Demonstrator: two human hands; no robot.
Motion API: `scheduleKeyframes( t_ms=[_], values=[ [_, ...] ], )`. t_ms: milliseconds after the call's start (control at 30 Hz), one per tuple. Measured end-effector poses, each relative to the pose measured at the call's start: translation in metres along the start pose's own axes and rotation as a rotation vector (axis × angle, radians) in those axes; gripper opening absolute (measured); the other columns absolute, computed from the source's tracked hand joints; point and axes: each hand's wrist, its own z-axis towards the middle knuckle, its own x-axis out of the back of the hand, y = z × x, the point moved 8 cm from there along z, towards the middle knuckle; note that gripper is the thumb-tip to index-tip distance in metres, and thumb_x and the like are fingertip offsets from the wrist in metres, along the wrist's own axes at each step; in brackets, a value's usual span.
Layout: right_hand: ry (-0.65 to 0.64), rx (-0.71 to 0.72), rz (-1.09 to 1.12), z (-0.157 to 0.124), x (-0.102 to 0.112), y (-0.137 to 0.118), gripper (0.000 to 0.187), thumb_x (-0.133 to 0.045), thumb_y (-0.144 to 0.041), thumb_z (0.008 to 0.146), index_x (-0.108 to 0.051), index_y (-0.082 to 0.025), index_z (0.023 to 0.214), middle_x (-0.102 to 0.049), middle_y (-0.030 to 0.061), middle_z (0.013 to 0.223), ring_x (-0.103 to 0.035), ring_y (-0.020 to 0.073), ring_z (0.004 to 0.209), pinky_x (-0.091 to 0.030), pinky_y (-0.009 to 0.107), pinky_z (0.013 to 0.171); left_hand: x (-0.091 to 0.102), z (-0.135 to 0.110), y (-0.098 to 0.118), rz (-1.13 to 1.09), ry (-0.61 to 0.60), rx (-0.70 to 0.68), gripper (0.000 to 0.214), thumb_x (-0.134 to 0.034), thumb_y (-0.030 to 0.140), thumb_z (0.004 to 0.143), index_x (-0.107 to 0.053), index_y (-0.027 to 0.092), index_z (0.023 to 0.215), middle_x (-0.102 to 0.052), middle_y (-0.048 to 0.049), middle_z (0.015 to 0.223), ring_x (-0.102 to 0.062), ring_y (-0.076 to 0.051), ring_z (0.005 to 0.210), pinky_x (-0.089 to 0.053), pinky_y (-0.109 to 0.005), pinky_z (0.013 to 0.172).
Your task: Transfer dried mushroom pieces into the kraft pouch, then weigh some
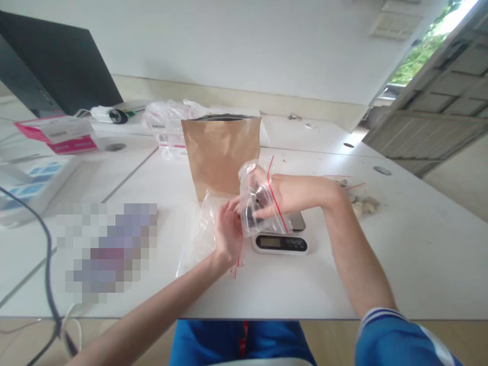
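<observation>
My right hand (267,195) reaches into a small clear zip bag (249,231) with a red strip along its mouth. Its fingers look spread inside the plastic. Something dark shows through the bag between them; I cannot make out what it is. From the left, the fingers of my left hand (229,229) close on the side of the same bag. Just beneath the bag is a kitchen scale (280,244) with a dark display panel, its plate mostly covered. More clear zip bags (196,244) lie flat under and beside my left hand.
A brown paper pouch (223,152) stands open-topped behind my hands. At right lie clear bags of pale dried pieces (364,206). Plastic-wrapped packs (170,124), a pink-and-white box (61,134) and a monitor (57,61) are at the back left. A cable (48,254) crosses the left edge.
</observation>
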Motion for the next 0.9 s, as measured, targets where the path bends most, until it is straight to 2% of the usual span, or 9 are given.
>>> scheduleKeyframes(
  t_ms=[100, 233, 467, 567, 700, 800, 900],
  values=[
    [0.041, -0.058, -0.009, -0.002, 0.006, 0.007, 0.045, -0.066, -0.033, 0.077, -0.044, -0.017, 0.113, -0.063, 0.0010, 0.079, -0.058, 0.0170, 0.068, -0.040, 0.026, 0.060, -0.007, -0.003, 0.004, -0.007, -0.032, -0.041, 0.029, -0.050, 0.033, 0.080, -0.068, 0.013, 0.088, -0.071, -0.0045, 0.077, -0.063, -0.014, 0.067, -0.047, -0.023, 0.063],
    [0.010, -0.101, -0.003, -0.003, 0.005, 0.009, 0.050, -0.066, -0.030, 0.077, -0.042, -0.018, 0.119, -0.063, -0.0005, 0.076, -0.058, 0.0168, 0.066, -0.040, 0.026, 0.060, -0.009, -0.007, 0.003, 0.024, -0.039, -0.126, 0.016, -0.061, 0.026, 0.076, -0.069, 0.015, 0.083, -0.071, -0.0016, 0.080, -0.063, -0.011, 0.072, -0.047, -0.020, 0.068],
    [-0.033, -0.046, 0.031, -0.005, 0.004, 0.002, 0.031, -0.067, -0.026, 0.077, -0.055, -0.020, 0.105, -0.068, 0.0019, 0.089, -0.061, 0.0168, 0.075, -0.043, 0.025, 0.066, -0.014, -0.021, 0.011, 0.314, -0.021, -0.277, 0.032, -0.068, 0.037, 0.079, -0.060, 0.018, 0.104, -0.072, -0.0055, 0.097, -0.067, -0.018, 0.093, -0.051, -0.029, 0.082],
    [0.027, 0.025, 0.060, -0.006, 0.010, -0.003, 0.025, -0.067, -0.021, 0.077, -0.058, -0.019, 0.101, -0.068, 0.0024, 0.093, -0.062, 0.0172, 0.081, -0.044, 0.026, 0.073, -0.018, -0.022, 0.018, 0.278, -0.017, -0.266, 0.037, -0.072, 0.039, 0.074, -0.060, 0.017, 0.102, -0.074, -0.0053, 0.087, -0.069, -0.017, 0.082, -0.053, -0.028, 0.077],
    [0.170, 0.141, 0.078, -0.008, 0.024, -0.013, 0.030, -0.070, -0.023, 0.076, -0.057, -0.020, 0.102, -0.065, 0.0038, 0.105, -0.060, 0.0198, 0.095, -0.044, 0.029, 0.085, -0.018, -0.026, 0.038, 0.237, 0.028, -0.278, 0.037, -0.080, 0.034, 0.065, -0.064, 0.016, 0.092, -0.072, -0.0022, 0.077, -0.068, -0.015, 0.069, -0.053, -0.026, 0.068],
    [0.245, 0.170, 0.110, -0.010, 0.032, -0.016, 0.031, -0.071, -0.025, 0.075, -0.055, -0.019, 0.101, -0.063, 0.0050, 0.105, -0.059, 0.0211, 0.096, -0.045, 0.032, 0.087, -0.012, -0.034, 0.056, 0.307, 0.094, -0.324, 0.030, -0.077, 0.032, 0.068, -0.065, 0.017, 0.090, -0.071, -0.0006, 0.076, -0.065, -0.012, 0.067, -0.050, -0.023, 0.067],
    [0.265, 0.176, 0.202, -0.010, 0.035, -0.017, 0.030, -0.068, -0.024, 0.076, -0.052, -0.020, 0.100, -0.062, 0.0041, 0.098, -0.059, 0.0196, 0.089, -0.048, 0.033, 0.080, -0.002, -0.041, 0.075, 0.444, 0.166, -0.400, 0.027, -0.073, 0.032, 0.072, -0.065, 0.017, 0.094, -0.070, 0.0005, 0.074, -0.061, -0.009, 0.063, -0.046, -0.019, 0.064]
  ],
)
